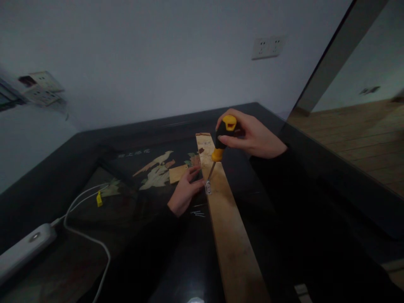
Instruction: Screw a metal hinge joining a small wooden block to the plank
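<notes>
My right hand (pixel 244 132) is wrapped round the handle of a black and yellow screwdriver (pixel 224 130). The shaft slants down to a small metal bracket (pixel 208 187) lying on the left edge of a long wooden plank (pixel 229 223). Against that same edge rests my left hand (pixel 186 189), fingers stretched out and apart, one fingertip beside the bracket. I cannot make out a screw under the screwdriver tip. Just beyond my left hand is a small flat wooden piece (pixel 177 174). Several thin screws or nails (pixel 198 213) lie left of the plank.
Beneath everything is a dark glossy table (pixel 179 261) with a bird and flower picture. On the left are a white power strip (pixel 28 248), a white cable (pixel 90 239) and a yellow tag (pixel 99 199). A pale wall with sockets (pixel 268 47) rises behind the table.
</notes>
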Motion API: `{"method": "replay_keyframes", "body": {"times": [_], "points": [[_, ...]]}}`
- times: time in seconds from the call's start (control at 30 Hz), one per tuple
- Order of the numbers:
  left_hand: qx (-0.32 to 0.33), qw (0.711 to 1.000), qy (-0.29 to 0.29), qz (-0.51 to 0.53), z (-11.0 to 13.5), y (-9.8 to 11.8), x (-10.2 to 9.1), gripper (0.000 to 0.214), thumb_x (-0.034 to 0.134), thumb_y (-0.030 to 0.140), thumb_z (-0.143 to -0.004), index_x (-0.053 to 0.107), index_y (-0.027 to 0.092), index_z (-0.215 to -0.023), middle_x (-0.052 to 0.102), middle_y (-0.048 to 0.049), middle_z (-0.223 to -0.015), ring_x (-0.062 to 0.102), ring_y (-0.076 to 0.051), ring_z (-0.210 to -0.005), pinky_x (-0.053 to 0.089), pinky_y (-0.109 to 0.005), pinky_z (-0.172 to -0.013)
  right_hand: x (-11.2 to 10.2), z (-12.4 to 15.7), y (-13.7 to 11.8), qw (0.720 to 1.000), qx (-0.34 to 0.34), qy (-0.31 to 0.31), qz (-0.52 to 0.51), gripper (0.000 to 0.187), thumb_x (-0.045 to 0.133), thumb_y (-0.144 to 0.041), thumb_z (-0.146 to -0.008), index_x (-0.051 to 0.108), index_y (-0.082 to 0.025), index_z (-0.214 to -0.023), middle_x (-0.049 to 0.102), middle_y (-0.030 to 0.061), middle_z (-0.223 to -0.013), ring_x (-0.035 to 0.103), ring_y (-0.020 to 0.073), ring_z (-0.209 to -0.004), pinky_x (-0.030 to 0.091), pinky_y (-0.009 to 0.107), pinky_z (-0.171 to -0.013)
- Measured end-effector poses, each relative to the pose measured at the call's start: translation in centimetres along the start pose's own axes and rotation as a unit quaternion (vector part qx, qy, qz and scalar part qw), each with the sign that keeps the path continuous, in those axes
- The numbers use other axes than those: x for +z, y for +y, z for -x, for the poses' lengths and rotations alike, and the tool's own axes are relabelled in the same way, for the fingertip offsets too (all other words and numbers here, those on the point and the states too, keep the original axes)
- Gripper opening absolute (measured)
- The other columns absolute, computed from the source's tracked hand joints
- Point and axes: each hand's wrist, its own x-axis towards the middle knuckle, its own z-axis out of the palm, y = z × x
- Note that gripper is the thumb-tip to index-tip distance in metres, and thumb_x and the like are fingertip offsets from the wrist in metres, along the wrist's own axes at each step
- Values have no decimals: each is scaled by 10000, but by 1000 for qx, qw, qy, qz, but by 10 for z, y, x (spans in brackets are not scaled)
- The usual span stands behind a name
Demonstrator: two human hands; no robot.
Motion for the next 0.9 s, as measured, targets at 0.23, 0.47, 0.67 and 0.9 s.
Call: {"method": "replay_keyframes", "body": {"times": [0.23, 0.47, 0.67, 0.9], "points": [[-58, 995, -27, 77, -2, -1, -2, 682, 640, 3, -688, 396, 290, -1256, 552, -73, -1189, 637, -147, -918, 534, -386, -862, 0, -1, 0, 1000, -10, -4, -16, 245, 619, -363, -777, 523, -183, -912, 571, 29, -873, 518, 142, -761, 454, 262, -624], [-110, 990, -12, 87, -3, -1, 2, 536, 633, 3, -726, 466, 139, -1216, 657, -100, -1051, 660, -134, -882, 497, -311, -934, 2, -1, -1, 1000, -11, 14, -19, 214, 614, -344, -779, 512, -195, -894, 561, 13, -838, 489, 117, -699, 432, 240, -587], [-125, 986, -77, 79, -3, -2, 4, 279, 583, -7, -763, 614, 74, -1029, 689, -108, -1004, 658, -112, -844, 477, -237, -929, 1, -1, -3, 1000, -2, 14, -21, 209, 629, -328, -765, 512, -198, -879, 547, 8, -835, 487, 120, -687, 447, 261, -603], [-148, 985, -65, 60, 1, -4, 2, 463, 642, 13, -718, 498, 164, -1131, 659, -44, -943, 654, -121, -765, 531, -292, -796, 3, -1, -2, 999, 4, 25, -25, 203, 630, -331, -763, 510, -212, -876, 537, 4, -808, 499, 134, -699, 464, 271, -602]]}}
